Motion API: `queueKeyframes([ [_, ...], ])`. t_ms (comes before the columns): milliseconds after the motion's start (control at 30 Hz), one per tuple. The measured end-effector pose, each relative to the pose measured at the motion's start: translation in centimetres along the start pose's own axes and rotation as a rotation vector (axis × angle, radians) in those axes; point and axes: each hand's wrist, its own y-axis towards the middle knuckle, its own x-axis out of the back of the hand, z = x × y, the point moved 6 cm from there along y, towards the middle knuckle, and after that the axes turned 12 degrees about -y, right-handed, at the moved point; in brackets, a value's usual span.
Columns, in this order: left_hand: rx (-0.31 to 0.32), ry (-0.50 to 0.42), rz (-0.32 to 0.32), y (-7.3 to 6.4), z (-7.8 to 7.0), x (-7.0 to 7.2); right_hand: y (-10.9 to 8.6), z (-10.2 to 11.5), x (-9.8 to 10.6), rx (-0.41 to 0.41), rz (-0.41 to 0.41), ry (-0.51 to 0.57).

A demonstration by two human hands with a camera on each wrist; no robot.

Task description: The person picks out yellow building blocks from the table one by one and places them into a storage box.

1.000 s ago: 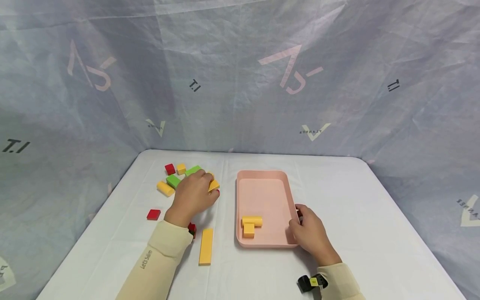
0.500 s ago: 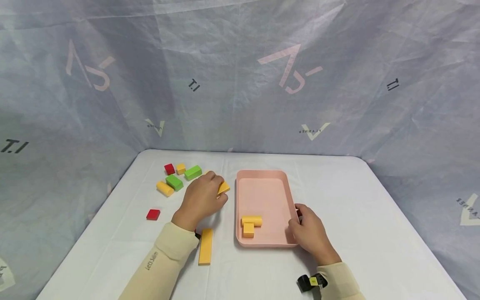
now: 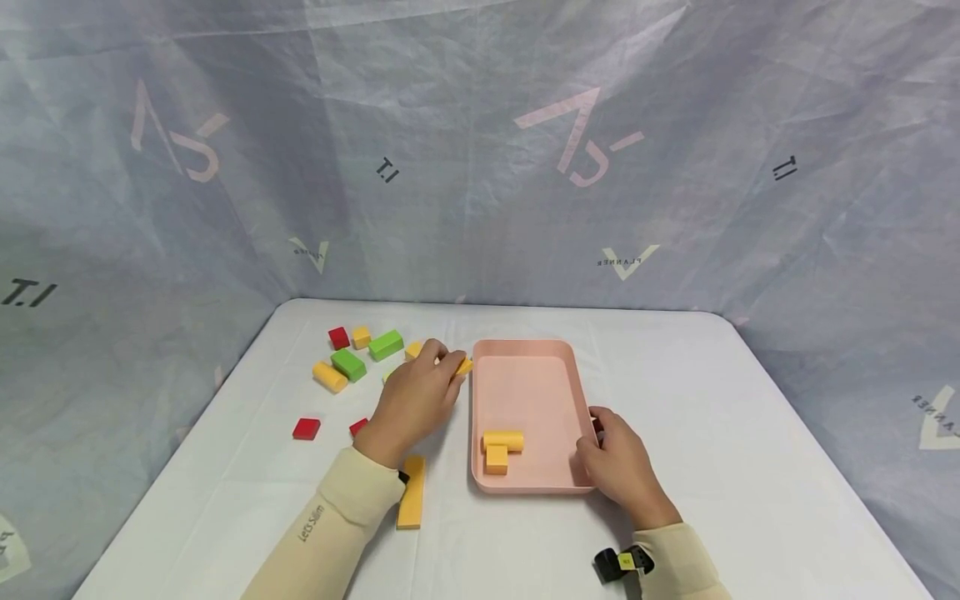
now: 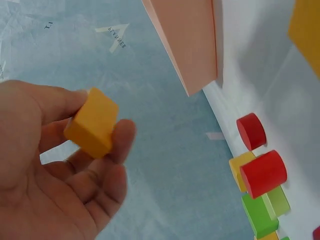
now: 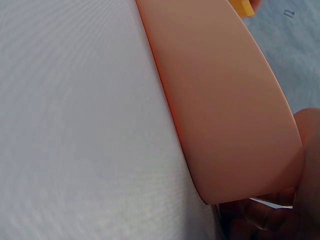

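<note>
My left hand pinches a yellow rectangular block between thumb and fingers. In the head view this hand is raised at the left rim of a pink tray, with the block's tip right by that rim. My right hand grips the tray's right side near its front corner, thumb over the rim; in the right wrist view the fingers are partly hidden behind the tray wall. Inside the tray, near its front left, lie a yellow cylinder and a yellow cube.
Left of the tray lie green blocks, a red cube, a yellow cylinder and a flat red block. A long yellow plank lies by the left sleeve. Two red cylinders show in the left wrist view.
My left hand has moved right from the scattered blocks to the tray's left rim, carrying the yellow block. The right hand and tray stay in place.
</note>
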Motion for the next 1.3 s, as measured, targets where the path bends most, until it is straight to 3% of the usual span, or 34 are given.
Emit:
queueKeyframes([
  [300, -0.063, -0.095, -0.025, 0.0, -0.8, -0.3, -0.1, 0.0, 0.1, 0.003, 0.004, -0.004],
  [467, -0.118, -0.092, -0.047, -0.1, -1.5, -0.5, -0.1, 0.0, 0.0, 0.003, 0.006, -0.005],
  [667, -0.233, -0.100, -0.061, -0.3, -3.0, -1.1, -0.2, -0.1, 0.0, 0.002, 0.006, -0.008],
  [900, -0.293, -0.091, -0.082, -0.7, -3.9, -1.6, -0.1, 0.1, 0.0, 0.006, 0.005, -0.006],
  [1300, -0.363, 0.030, 0.013, -1.0, -5.4, -3.1, -0.1, 0.2, 0.1, 0.009, 0.000, -0.012],
])
